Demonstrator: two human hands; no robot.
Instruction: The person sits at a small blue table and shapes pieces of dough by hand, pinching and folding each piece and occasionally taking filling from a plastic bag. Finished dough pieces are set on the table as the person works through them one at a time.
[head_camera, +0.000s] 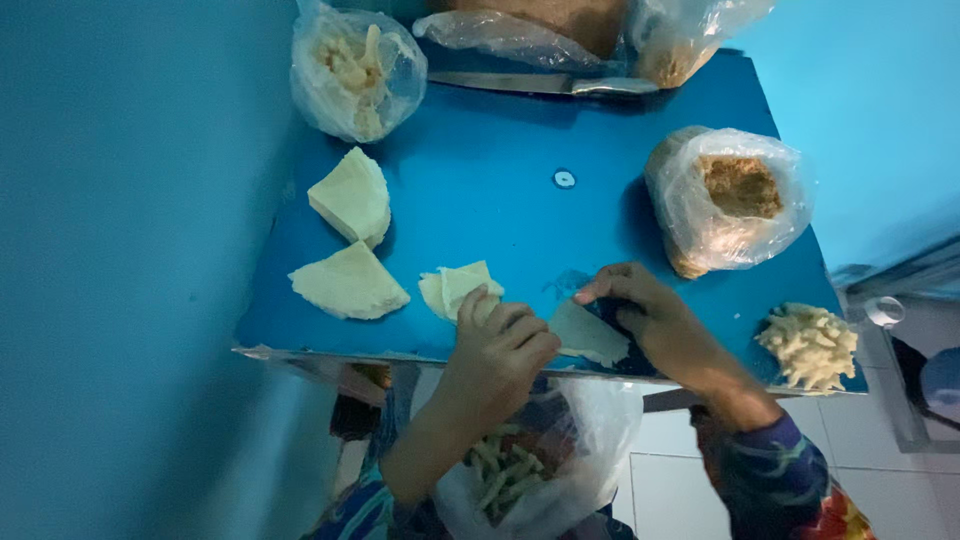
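Blue surface (520, 210): three folded pale wrappers (350, 283) beyond left hand (497, 345); both hands, right hand (655, 320) included, apparently pinch one flat pale sheet (590, 335), unfolded.

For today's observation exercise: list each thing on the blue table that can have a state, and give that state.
Left hand: fingers curled on a small folded wrapper.
Right hand: pinching a flat wrapper.
Two folded wrapper stacks: lying untouched.
Brown-filling bag: open.
Knife: lying flat.
Bag under table edge: open.

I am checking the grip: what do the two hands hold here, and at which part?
Both hands pinch one pale thin wrapper sheet: the left hand at its left edge, the right hand at its upper right corner.
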